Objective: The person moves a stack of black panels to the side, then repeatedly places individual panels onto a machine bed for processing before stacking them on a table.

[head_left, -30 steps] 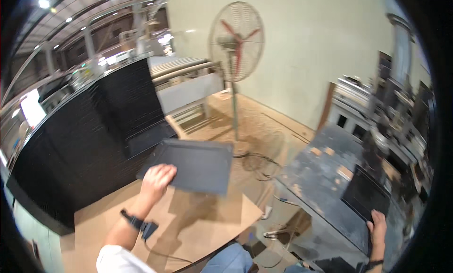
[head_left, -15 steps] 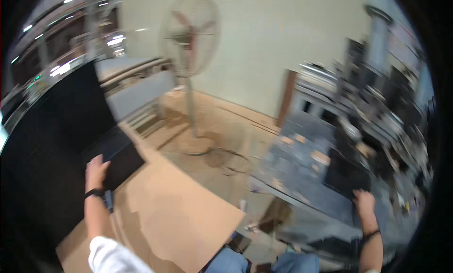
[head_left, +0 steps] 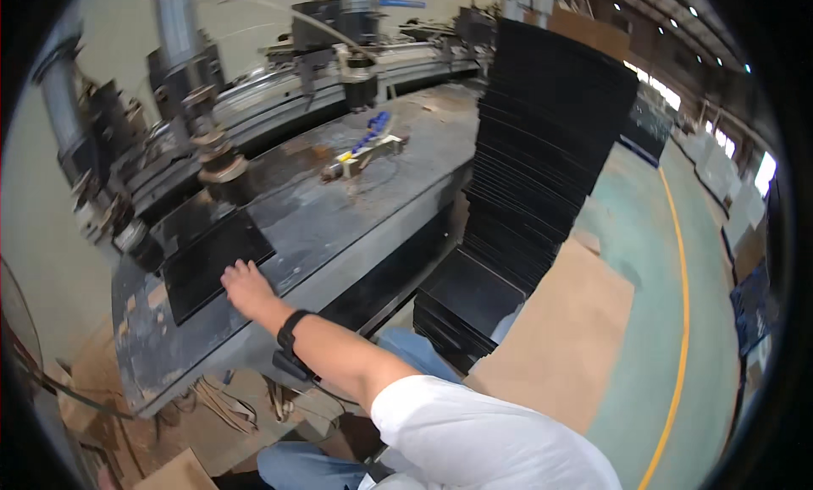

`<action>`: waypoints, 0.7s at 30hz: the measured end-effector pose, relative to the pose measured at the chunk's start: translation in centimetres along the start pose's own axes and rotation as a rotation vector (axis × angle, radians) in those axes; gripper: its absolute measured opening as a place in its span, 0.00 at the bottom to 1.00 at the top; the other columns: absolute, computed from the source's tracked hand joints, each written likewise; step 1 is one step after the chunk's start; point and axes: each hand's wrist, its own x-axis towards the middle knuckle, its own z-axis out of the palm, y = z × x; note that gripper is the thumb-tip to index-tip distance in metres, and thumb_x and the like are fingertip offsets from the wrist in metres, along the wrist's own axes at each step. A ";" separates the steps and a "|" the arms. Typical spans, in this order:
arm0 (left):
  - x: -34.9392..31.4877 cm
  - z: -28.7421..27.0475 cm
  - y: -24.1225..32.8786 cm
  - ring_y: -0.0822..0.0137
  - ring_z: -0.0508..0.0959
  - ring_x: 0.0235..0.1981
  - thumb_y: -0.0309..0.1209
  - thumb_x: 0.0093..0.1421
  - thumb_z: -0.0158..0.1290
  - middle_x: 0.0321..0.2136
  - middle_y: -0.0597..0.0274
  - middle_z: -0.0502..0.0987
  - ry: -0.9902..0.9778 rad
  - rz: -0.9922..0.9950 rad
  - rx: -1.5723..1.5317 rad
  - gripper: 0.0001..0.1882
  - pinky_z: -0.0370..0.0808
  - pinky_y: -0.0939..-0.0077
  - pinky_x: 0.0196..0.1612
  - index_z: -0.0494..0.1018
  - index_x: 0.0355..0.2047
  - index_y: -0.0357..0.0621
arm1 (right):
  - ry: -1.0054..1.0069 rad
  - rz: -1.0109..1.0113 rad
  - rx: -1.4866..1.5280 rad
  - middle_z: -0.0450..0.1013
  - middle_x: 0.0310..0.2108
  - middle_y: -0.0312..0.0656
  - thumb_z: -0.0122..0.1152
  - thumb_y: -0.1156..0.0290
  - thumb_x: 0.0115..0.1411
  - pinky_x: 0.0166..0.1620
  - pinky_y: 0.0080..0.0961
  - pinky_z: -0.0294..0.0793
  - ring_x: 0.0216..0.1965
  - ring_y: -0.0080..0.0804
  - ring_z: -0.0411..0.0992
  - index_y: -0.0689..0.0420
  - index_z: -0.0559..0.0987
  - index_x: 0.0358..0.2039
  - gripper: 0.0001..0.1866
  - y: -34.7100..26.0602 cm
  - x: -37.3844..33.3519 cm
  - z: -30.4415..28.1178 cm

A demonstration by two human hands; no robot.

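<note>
A thin black rectangular panel (head_left: 212,257) lies flat on the grey, worn machine table (head_left: 406,143), beneath and beside the vertical tool heads. My right hand (head_left: 247,288) rests at its near edge, fingertips spread over the border and the palm above the table. A black band circles that wrist, and a white sleeve covers the upper arm. The fingers lie on the panel rather than wrapping round it. My left hand is out of the picture.
Right of the table rises a tall stack of black panels (head_left: 546,143), with a lower black stack (head_left: 470,291) before it. A brown board (head_left: 567,321) lies beside them. Tool heads (head_left: 222,164) line the far side. A blue segmented hose (head_left: 370,134) stands on the table.
My view has swung right, so the panel now appears at the left and the tall stack at the right. My left hand, earlier at a black panel, has gone out of view.
</note>
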 end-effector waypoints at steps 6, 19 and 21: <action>8.7 7.0 23.4 0.60 0.77 0.45 0.21 0.54 0.54 0.44 0.50 0.76 -0.746 0.145 -0.697 0.21 0.72 0.71 0.49 0.72 0.49 0.34 | 0.138 -0.163 0.571 0.63 0.58 0.47 0.61 0.64 0.56 0.59 0.38 0.63 0.59 0.48 0.60 0.54 0.66 0.58 0.29 7.3 -14.6 -9.9; 4.5 41.0 66.4 0.51 0.68 0.58 0.50 0.65 0.42 0.54 0.40 0.69 -1.201 0.052 -0.968 0.32 0.63 0.67 0.60 0.67 0.54 0.31 | 0.333 1.538 0.721 0.59 0.61 0.58 0.46 0.50 0.66 0.62 0.35 0.60 0.62 0.46 0.60 0.65 0.56 0.64 0.36 24.6 -56.5 -13.9; 3.5 44.2 66.0 0.49 0.67 0.58 0.51 0.66 0.40 0.54 0.40 0.69 -1.116 0.181 -0.950 0.32 0.63 0.65 0.60 0.67 0.54 0.31 | 0.404 1.545 0.911 0.52 0.64 0.59 0.44 0.45 0.65 0.65 0.35 0.52 0.66 0.48 0.52 0.68 0.51 0.64 0.42 25.0 -53.6 -10.6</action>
